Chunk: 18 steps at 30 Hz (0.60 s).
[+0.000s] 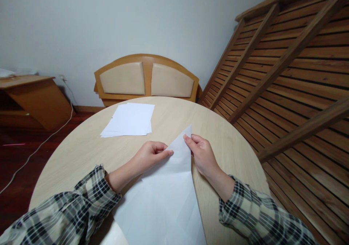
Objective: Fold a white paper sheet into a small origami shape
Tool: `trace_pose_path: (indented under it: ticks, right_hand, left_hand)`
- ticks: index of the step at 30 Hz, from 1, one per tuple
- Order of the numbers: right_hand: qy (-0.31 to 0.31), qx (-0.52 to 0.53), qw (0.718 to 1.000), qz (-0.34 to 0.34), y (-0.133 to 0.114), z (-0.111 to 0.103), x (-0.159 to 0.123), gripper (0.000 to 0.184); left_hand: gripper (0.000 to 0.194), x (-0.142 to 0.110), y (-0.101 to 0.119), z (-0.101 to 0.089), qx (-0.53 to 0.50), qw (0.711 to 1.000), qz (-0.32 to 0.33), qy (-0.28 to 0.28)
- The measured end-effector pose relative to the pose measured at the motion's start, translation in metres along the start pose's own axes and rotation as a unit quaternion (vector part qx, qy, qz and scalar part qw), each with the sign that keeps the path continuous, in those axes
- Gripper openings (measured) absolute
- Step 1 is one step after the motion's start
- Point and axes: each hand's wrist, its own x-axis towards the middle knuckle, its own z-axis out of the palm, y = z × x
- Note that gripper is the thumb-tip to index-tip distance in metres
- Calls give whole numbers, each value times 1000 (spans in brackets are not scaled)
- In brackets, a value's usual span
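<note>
A large white sheet of paper [163, 201] stretches from the bottom of the view toward the table's middle, with crease lines across it and its far end narrowing to a point. My left hand [152, 155] pinches the paper's left edge, thumb on top and fingers curled beneath. Close to the pointed tip, my right hand [203, 152] grips the right edge, also thumb uppermost. The fingers under the paper are partly hidden. Beyond my left hand lies a loose stack of white sheets [131, 119], apart from both hands.
The round, light wooden table [231, 146] fills the middle. Behind it stands a headboard [147, 74] with cream panels against the wall. Wooden slats [300, 74] lean at the right. A wooden desk [35, 99] and a white cable [40, 145] are at the left.
</note>
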Motion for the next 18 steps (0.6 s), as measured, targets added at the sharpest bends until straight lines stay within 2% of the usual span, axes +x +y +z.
trace_pose_path:
  ticks: [18]
  right_hand:
    - [3,-25,1000,-15,0,-2,0,37]
  left_hand:
    - [36,-1,0,1,3,1000,4,0]
